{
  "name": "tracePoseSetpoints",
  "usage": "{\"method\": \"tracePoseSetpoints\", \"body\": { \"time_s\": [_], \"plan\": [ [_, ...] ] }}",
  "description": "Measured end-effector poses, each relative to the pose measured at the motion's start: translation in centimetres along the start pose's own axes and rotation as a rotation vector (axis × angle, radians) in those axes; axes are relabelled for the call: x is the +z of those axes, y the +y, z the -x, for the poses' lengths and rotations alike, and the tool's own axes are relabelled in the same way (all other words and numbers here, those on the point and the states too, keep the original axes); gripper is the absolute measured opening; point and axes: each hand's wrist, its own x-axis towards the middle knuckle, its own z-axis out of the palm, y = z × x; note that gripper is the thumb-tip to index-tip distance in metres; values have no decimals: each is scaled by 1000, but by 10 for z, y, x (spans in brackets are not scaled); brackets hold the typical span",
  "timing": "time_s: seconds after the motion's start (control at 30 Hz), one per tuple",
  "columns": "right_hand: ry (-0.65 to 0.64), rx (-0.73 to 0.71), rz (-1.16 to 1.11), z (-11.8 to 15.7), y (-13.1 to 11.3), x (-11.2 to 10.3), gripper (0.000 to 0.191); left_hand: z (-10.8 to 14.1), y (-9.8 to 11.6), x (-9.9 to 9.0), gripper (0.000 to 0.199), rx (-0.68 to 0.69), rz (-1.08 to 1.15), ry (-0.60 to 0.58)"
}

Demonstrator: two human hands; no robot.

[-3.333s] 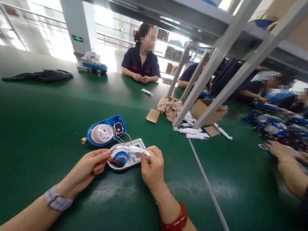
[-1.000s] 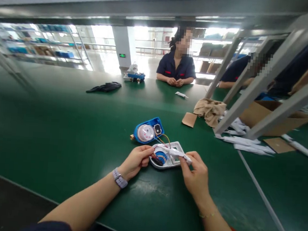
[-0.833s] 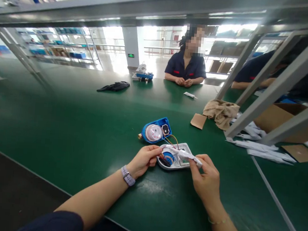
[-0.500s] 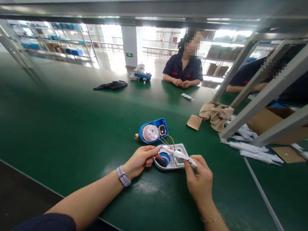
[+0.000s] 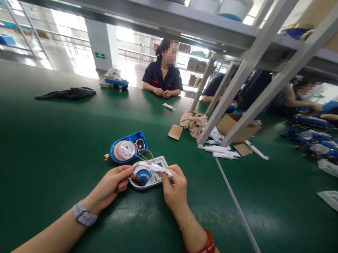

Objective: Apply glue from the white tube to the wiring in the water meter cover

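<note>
A crumpled white squeeze tube (image 5: 156, 168) stretches between my hands, above a grey-white meter cover (image 5: 161, 161). My right hand (image 5: 176, 185) pinches the tube's right end between thumb and fingers. At the other end, my left hand (image 5: 118, 179) is closed with its fingertips on the tube, by the cover's left rim. Inside the cover lie a blue round part (image 5: 143, 176) and a black piece. Thin wires link it to a blue water meter (image 5: 126, 149) with a white dial and brass fitting, which lies just behind.
A metal shelf post (image 5: 251, 72) slants down to the green table (image 5: 68, 142). Around its foot are several white tubes (image 5: 219, 150), a beige cloth (image 5: 193, 120) and a cardboard box (image 5: 236, 127). A dark cloth (image 5: 69, 93) lies left. Across the table sits a person (image 5: 163, 77); meters (image 5: 316, 144) lie right.
The view has swung to the right, so more of the table's right side and the meters there show. Both hands still hold the tube over the cover in nearly the same pose.
</note>
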Motion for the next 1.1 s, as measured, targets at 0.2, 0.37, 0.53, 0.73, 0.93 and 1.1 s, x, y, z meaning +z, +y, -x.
{"method": "tracePoseSetpoints", "body": {
  "time_s": [0.2, 0.37, 0.53, 0.73, 0.93, 1.1],
  "plan": [
    [20, 32, -10, 1, -1, 0, 23, 0, -1, -4, 35, -33, -8, -4],
    [18, 36, -9, 0, -1, -1, 25, -2, -1, -4, 40, -49, -20, 35],
    [22, 30, -3, 0, 1, -1, 22, -2, 0, -2, 43, -45, -27, 53],
    [29, 22, -4, 0, 1, -2, 22, 0, 1, -1, 45, -45, -24, 54],
    [27, 5, -13, 1, -1, -2, 23, -2, -1, -4, 41, -39, -23, 25],
    [22, -6, -11, 1, 0, -2, 23, -1, 0, -3, 41, -45, -30, 30]
  ]
}}
